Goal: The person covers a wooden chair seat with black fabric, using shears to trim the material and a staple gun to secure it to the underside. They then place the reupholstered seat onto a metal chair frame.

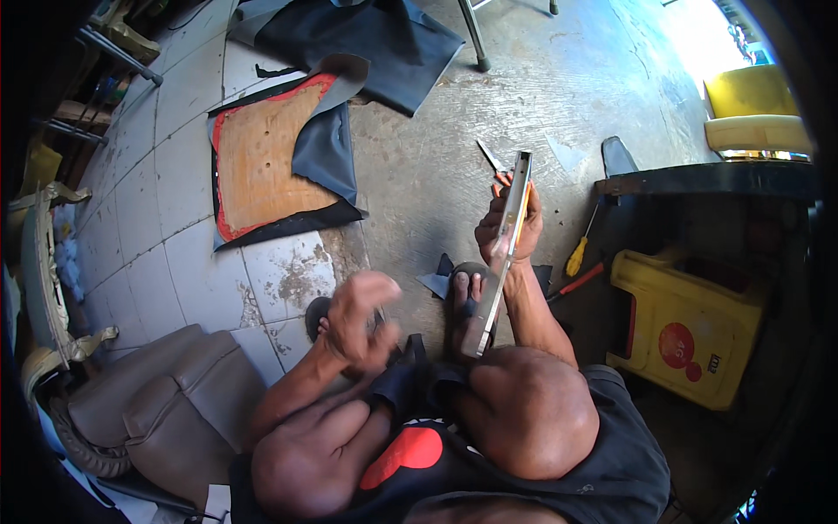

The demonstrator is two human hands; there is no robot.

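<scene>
My right hand (515, 229) is closed around a long metal staple gun (499, 284), held over my right knee with its narrow channelled side facing up. Its lower end reaches close to that knee. My left hand (356, 319) hovers over my left leg, somewhat blurred, with thumb and fingers apart and nothing visible in it. Beyond the right hand, orange-handled scissors (489, 155) lie on the floor, their handles partly covered by the hand. Ahead to the left lies a wooden seat panel (262, 162) with red edging, dark cover material (327, 153) folded partly over it.
Dark sheet material (384, 52) spreads over the floor at the far side. To the right are a yellow screwdriver (577, 256), a red-handled tool (582, 279), a yellow plastic stool (690, 341) on its side and a dark bench (698, 181). Brown padded upholstery (179, 393) sits at left.
</scene>
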